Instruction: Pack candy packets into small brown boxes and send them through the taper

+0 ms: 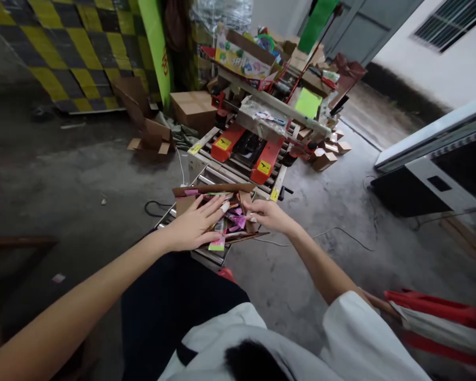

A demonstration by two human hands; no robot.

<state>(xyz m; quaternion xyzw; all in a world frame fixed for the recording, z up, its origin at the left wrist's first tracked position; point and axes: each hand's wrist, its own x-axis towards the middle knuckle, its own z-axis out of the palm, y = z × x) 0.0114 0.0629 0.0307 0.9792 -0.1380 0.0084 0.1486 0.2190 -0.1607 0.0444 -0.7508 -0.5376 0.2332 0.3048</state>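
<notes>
An open cardboard box (pixel 214 188) sits on the roller conveyor in front of me, filled with colourful small packets (pixel 238 219), several of them pink and purple. My left hand (pixel 198 223) lies flat over the packets with its fingers spread, and one fingertip has a white wrap. Under its thumb shows a pink and green packet (pixel 218 242). At the box's right end, my right hand (pixel 270 215) has its fingers bent round the end flap (pixel 246 200). A white wrap also shows on a right finger.
Beyond the box stands a carton-sealing machine (pixel 257 153) with red side guides and things piled on top. Brown cartons (pixel 194 106) and an open empty carton (pixel 153 135) are on the floor behind. A cable (pixel 333 230) crosses the floor at right, near a black-and-white machine (pixel 432 182).
</notes>
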